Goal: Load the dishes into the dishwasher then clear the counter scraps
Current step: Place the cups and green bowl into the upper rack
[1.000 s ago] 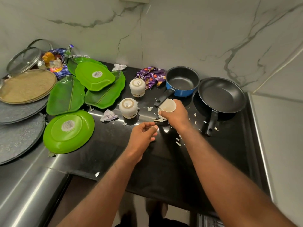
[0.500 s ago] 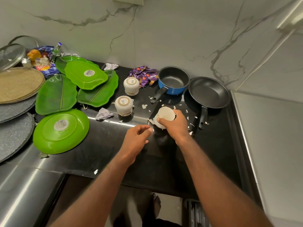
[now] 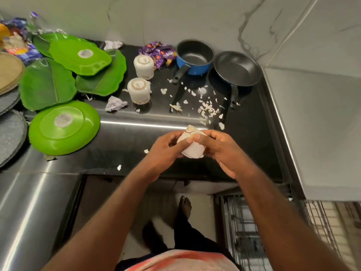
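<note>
Nearest, the dishwasher rack (image 3: 246, 231) stood pulled out below the counter (image 3: 254, 153). Over its front edge the left hand (image 3: 166, 151) and right hand (image 3: 220, 151) together gripped a tilted white cup (image 3: 192, 147) (probably bound for the rack). Beyond lay white scraps (image 3: 208, 110), two upturned cups (image 3: 138, 92), a blue saucepan (image 3: 195, 55) and a frying pan (image 3: 237, 68).

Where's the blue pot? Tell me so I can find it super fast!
Look along the marble wall behind the black counter. The blue pot stands there, between a crumpled purple wrapper and a frying pan. Unlike that flat, all-black pan, it is deep and blue outside.
</note>
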